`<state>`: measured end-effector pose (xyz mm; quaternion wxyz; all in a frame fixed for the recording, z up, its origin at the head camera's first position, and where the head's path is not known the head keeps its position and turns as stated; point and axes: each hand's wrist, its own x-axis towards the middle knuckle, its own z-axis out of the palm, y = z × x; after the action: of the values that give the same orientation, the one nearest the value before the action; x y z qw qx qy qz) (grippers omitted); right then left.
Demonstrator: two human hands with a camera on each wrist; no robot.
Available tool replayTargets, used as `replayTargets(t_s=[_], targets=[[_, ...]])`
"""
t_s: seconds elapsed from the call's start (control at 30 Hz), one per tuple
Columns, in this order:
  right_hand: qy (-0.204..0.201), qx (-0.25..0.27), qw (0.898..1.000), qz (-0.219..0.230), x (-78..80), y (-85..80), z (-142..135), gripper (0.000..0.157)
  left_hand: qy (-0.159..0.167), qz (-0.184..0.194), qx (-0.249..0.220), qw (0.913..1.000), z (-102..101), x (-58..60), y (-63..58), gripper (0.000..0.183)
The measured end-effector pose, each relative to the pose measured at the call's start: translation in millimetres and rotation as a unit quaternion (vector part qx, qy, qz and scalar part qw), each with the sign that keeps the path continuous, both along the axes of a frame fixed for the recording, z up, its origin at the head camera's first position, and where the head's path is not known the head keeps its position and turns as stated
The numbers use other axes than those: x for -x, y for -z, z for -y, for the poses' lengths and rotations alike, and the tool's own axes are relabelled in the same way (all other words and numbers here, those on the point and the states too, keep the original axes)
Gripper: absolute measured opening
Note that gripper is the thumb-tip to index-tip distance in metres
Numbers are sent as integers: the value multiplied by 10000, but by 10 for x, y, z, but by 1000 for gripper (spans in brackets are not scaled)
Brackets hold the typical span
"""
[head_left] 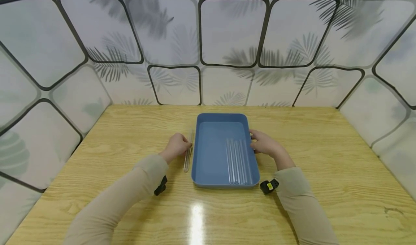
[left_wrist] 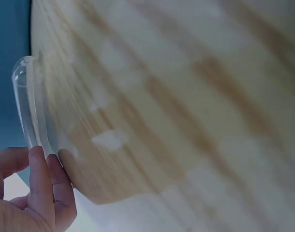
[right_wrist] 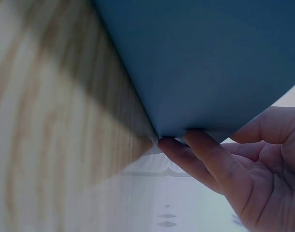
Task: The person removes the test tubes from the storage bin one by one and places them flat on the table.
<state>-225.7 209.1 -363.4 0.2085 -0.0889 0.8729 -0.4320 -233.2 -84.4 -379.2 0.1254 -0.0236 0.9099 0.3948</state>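
Note:
In the head view my left hand (head_left: 177, 146) pinches a clear test tube (head_left: 186, 162) just left of a blue tray (head_left: 208, 165). The left wrist view shows the rounded end of the test tube (left_wrist: 26, 92) extending past the fingertips of my left hand (left_wrist: 41, 193), close over the wooden surface. Several similar clear test tubes (head_left: 236, 162) lie side by side lengthwise in the tray's right half. My right hand (head_left: 266, 145) touches the tray's right side. From the right wrist, the fingers of my right hand (right_wrist: 234, 169) rest against the outer wall of the tray (right_wrist: 200, 72).
The tray stands on a wood-grain table (head_left: 130, 129) with a glare spot near the front. Behind the table and along both sides rises a patterned wall covering (head_left: 230, 31). Dark wrist devices (head_left: 269, 186) sit at both cuffs.

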Motion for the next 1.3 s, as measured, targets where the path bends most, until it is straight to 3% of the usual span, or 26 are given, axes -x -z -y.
replayTargets(t_s=[0.2, 0.8, 0.97, 1.17, 1.3], targets=[[-6, -14, 10000, 36, -2, -6, 1, 62, 199, -155, 359, 9990, 3, 3, 6, 32], [-78, -7, 10000, -32, -7, -19, -1, 60, 419, -212, 552, 9974, 4, 17, -1, 39], [-109, 106, 9999, -48, -12, -11, -13, 60, 428, -177, 584, 9972, -2, 28, 5, 37], [-122, 91, 9999, -66, -9, 0, -14, 60, 380, -125, 546, 9977, -3, 37, 11, 13], [-118, 67, 9999, -74, -6, 3, -10, 60, 367, -69, 460, 9982, 12, 40, 7, 19]])
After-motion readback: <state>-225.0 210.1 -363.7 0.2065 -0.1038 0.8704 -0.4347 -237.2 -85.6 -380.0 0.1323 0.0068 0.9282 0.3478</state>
